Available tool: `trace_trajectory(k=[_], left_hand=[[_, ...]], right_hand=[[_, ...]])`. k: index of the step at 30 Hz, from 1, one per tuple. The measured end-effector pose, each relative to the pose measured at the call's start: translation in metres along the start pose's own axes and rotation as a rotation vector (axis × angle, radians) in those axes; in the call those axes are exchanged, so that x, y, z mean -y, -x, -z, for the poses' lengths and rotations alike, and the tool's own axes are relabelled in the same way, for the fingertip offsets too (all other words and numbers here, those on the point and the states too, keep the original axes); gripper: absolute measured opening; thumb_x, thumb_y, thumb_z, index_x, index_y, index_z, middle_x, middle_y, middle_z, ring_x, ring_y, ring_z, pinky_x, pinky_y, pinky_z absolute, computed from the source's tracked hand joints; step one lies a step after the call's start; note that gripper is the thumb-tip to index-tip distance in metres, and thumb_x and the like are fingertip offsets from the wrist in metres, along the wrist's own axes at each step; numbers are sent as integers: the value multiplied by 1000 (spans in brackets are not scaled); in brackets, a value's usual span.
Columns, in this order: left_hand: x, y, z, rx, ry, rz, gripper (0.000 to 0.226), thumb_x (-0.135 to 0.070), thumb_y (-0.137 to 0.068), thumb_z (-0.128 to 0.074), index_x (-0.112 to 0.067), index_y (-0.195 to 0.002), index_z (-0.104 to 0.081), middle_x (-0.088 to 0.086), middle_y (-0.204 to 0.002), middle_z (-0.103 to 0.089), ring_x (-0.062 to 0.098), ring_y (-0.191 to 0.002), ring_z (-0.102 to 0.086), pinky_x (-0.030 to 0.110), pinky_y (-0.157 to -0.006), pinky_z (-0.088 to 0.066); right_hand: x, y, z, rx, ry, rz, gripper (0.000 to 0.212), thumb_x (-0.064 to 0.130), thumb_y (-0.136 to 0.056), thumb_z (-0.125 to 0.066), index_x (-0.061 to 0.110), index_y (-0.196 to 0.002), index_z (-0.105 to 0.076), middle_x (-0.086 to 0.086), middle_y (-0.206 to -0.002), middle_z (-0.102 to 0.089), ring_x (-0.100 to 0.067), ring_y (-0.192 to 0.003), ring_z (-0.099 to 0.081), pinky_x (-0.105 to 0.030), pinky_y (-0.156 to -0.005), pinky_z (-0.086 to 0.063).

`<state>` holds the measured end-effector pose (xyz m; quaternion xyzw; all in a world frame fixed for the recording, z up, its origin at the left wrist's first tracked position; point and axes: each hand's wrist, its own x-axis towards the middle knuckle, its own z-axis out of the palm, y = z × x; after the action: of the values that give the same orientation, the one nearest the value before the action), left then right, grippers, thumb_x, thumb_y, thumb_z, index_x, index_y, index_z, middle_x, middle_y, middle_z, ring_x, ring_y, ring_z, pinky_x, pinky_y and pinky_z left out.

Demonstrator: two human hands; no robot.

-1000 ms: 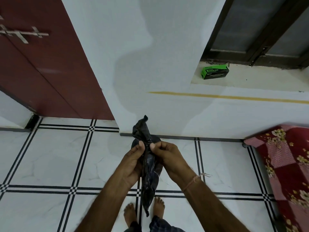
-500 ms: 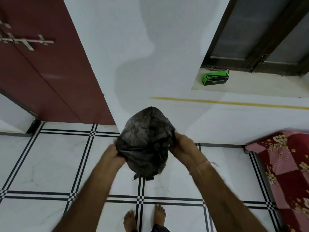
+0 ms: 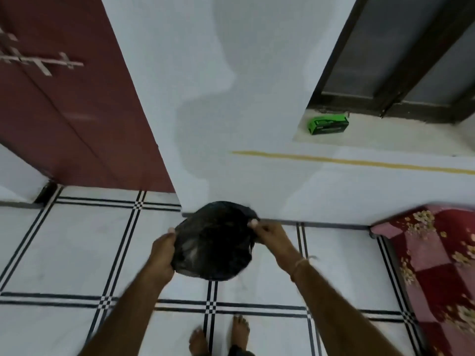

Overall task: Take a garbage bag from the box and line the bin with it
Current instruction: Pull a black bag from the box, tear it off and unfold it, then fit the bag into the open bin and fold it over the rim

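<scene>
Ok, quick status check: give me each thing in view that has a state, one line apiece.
garbage bag: out of the box, puffed open, held off the floor between both hands
left hand: gripping the bag's left edge
right hand: pinching the bag's top right edge
green box: lying on the window ledge; open or closed, cannot tell
red door: appears shut
bin: not in view
</scene>
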<state>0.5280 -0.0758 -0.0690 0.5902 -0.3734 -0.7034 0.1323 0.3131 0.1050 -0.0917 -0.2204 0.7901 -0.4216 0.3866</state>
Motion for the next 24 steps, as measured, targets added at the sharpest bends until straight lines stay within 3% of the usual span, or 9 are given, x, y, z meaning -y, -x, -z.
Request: trace_trajectory(k=[1, 3, 6, 11, 15, 20, 24], left_hand=[[3, 1, 9, -19, 28, 36, 43, -40, -108, -42, -6, -115, -67, 21, -107, -72, 32, -92, -68, 42, -87, -57], [2, 6, 21, -28, 71, 27, 43, -42, -107, -43, -7, -116, -65, 17, -103, -71, 31, -92, -68, 47, -95, -54], [2, 12, 29, -6, 116, -57, 41, -41, -108, -41, -10, -122, -63, 14, -108, -70, 30, -99, -67, 40, -89, -54], [13, 29, 31, -1, -64, -268, 44, -51, -102, -47, -14, -113, -68, 13, -115, -73, 32, -107, -69, 51, -92, -58], [18, 39, 32, -10, -206, -333, 38, -41, -107, -42, -8, -110, -60, 8, -101, -66, 22, -91, -62, 31, -71, -53], [35, 26, 30, -13, -240, -269, 41, -42, -108, -38, -7, -115, -58, 14, -108, -65, 29, -99, -64, 30, -69, -51], [48, 7, 13, -28, -254, -212, 41, -39, -109, -38, -4, -111, -59, 12, -103, -63, 25, -92, -60, 28, -66, -49]], right_hand=[[6, 8, 2, -3, -76, -21, 81, 70, -86, -62, -11, -91, -62, -18, -82, -68, -27, -84, -69, -65, -92, -52], [28, 29, 4, -54, -179, -55, 68, 58, -94, -61, -9, -101, -67, -25, -96, -72, -27, -92, -70, -46, -87, -57], [35, 53, -4, -117, -243, -63, 40, 40, -101, -58, 6, -108, -76, -12, -110, -77, -15, -100, -69, -32, -81, -53], [31, 78, -35, -133, -361, -57, 35, 33, -102, -58, 6, -118, -74, -1, -104, -77, 3, -88, -73, -15, -67, -56], [35, 84, -44, -146, -427, -50, 37, 34, -103, -56, 5, -119, -73, 1, -102, -76, -1, -88, -73, -18, -67, -58], [33, 73, -46, -134, -438, -146, 40, 45, -101, -55, 14, -116, -74, -7, -115, -75, -15, -103, -67, -26, -72, -56], [17, 55, -48, -136, -494, -182, 41, 49, -101, -54, 20, -120, -73, -4, -122, -74, -23, -120, -66, -34, -79, -63]])
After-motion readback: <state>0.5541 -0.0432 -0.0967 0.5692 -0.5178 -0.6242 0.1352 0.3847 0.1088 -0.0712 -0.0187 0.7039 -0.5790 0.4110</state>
